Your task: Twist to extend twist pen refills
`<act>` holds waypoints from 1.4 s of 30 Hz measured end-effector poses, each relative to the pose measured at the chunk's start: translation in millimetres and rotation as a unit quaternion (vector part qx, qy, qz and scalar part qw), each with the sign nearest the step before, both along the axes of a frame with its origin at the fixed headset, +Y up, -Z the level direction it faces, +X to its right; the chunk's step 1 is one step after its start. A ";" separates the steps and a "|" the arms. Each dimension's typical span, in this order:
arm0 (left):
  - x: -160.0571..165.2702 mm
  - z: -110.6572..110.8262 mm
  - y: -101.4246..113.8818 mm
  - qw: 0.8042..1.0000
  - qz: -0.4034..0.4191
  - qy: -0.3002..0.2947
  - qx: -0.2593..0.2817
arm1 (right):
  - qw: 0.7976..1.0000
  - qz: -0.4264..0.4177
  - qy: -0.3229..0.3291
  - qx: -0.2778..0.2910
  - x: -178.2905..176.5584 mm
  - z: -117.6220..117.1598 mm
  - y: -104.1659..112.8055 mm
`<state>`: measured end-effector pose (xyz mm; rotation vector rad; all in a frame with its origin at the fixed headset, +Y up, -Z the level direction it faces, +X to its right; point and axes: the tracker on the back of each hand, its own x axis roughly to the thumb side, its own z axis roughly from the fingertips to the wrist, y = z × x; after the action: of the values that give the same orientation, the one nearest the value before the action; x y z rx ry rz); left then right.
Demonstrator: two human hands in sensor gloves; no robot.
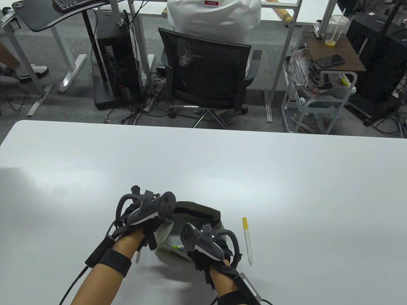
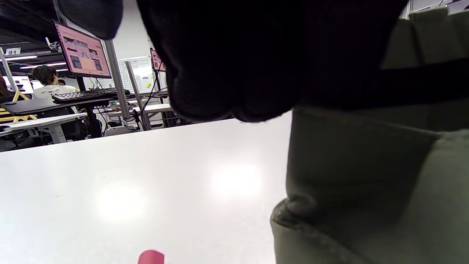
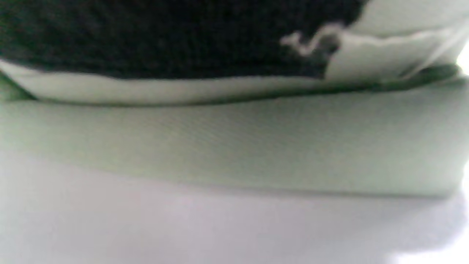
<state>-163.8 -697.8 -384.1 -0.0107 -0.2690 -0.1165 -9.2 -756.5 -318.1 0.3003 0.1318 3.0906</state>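
An olive green pen pouch (image 1: 203,213) lies open on the white table (image 1: 203,165) near the front edge. My left hand (image 1: 152,216) holds the pouch's left rim; in the left wrist view the black glove (image 2: 238,55) sits against the pouch wall (image 2: 366,176). My right hand (image 1: 197,244) reaches into the pouch mouth, its fingers hidden inside. Pens (image 1: 175,246) show inside the pouch. A white twist pen with a yellow cap (image 1: 247,240) lies on the table just right of my right hand. The right wrist view is blurred and shows only glove and pouch fabric (image 3: 234,146).
A small pink object (image 2: 151,257) shows at the bottom edge of the left wrist view, on the table left of the pouch. Beyond the table's far edge stand an office chair (image 1: 206,76) with a seated person, a computer tower (image 1: 116,63) and a cart (image 1: 321,95).
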 end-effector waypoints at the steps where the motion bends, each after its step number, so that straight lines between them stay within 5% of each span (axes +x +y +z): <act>1: 0.1 0.1 0.1 1.000 0.000 0.000 0.000 | 1.000 0.001 0.000 0.001 0.1 0.1 0.0; 13: 0.1 1.2 0.5 1.000 -0.003 -0.005 0.001 | 0.999 -0.034 -0.031 0.020 8.2 2.7 4.5; 22: -5.9 7.0 7.3 1.000 0.010 0.004 -0.012 | 0.967 -0.194 -0.081 0.142 45.4 16.5 58.0; 26: -15.2 17.8 39.7 0.998 0.064 0.012 0.007 | 0.930 -0.309 -0.094 0.176 65.3 23.7 75.2; 31: -13.3 37.6 91.0 0.978 0.197 -0.010 0.061 | 0.906 -0.367 -0.071 0.197 61.2 31.6 82.0; 35: 6.5 57.4 124.3 0.954 0.284 -0.053 0.081 | 0.921 -0.337 -0.038 0.192 43.9 36.1 81.0; 42: 34.8 72.0 129.6 0.974 0.186 -0.075 0.105 | 0.927 -0.317 -0.018 0.201 32.8 40.7 81.6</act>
<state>-129.0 -568.2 -312.1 0.2599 -0.4029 0.2291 23.6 -674.9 -277.3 0.2323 -0.5054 2.4432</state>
